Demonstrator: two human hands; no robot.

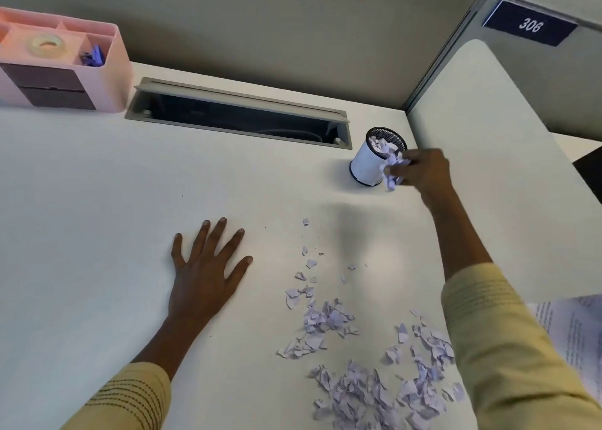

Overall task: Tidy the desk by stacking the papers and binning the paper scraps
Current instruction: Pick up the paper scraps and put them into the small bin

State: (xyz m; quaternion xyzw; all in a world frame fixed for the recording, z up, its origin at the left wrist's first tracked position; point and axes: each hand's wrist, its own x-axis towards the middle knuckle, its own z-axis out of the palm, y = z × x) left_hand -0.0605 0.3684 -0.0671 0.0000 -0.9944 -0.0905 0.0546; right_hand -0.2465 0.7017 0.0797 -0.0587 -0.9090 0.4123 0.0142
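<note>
The right hand (423,172), in the right middle of the frame, clutches a crumpled wad of scraps (394,173) just beside the rim of the small bin (374,160), a white cup with a dark mesh top already holding torn paper. The fingertips are buried in the wad, so the exact grip is hard to make out. The left hand (203,271) lies flat on the white bench (97,201) at centre left, fingers spread and straight, holding nothing. Loose paper scraps (365,364) litter the bench at the lower right, partly hidden under the right sleeve (508,348) and cut off by the bottom edge. Printed papers (573,332) peek out at the right edge, mostly covered by the sleeve and cropped. A pink organiser (107,71) sits upper left, cut by the frame, with a tape roll (47,45) inside.
</note>
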